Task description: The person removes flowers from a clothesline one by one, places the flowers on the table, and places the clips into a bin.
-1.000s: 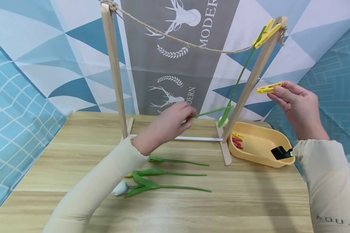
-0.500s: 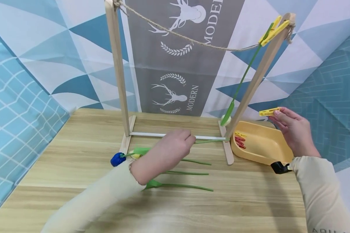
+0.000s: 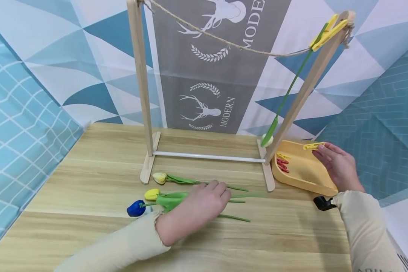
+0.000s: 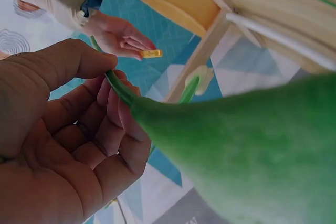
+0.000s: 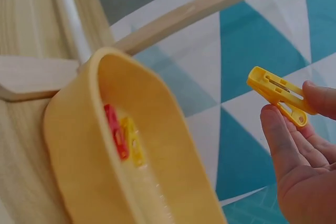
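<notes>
My left hand (image 3: 204, 206) is low over the table and pinches the green stem of a blue tulip (image 3: 136, 208) between thumb and fingers. In the left wrist view a tulip leaf (image 4: 252, 140) fills the near right side. Beneath and beside that hand lie a pale yellow tulip (image 3: 159, 178) and a yellow tulip (image 3: 152, 194); another stem (image 3: 234, 218) shows, its flower mostly hidden. At the right, my right hand (image 3: 340, 166) pinches a yellow clothespin (image 5: 278, 95) above the yellow basin (image 3: 297, 184).
A wooden frame (image 3: 142, 75) carries a rope (image 3: 224, 40) across its top. One white tulip (image 3: 287, 94) hangs head down near the right post, clipped by a yellow clothespin (image 3: 326, 34). Red clothespins (image 3: 282, 164) and yellow ones lie in the basin.
My left hand has come down toward the table with the blue tulip, from near the frame to over the lying tulips. My right hand has lowered toward the basin, still pinching the clothespin.
</notes>
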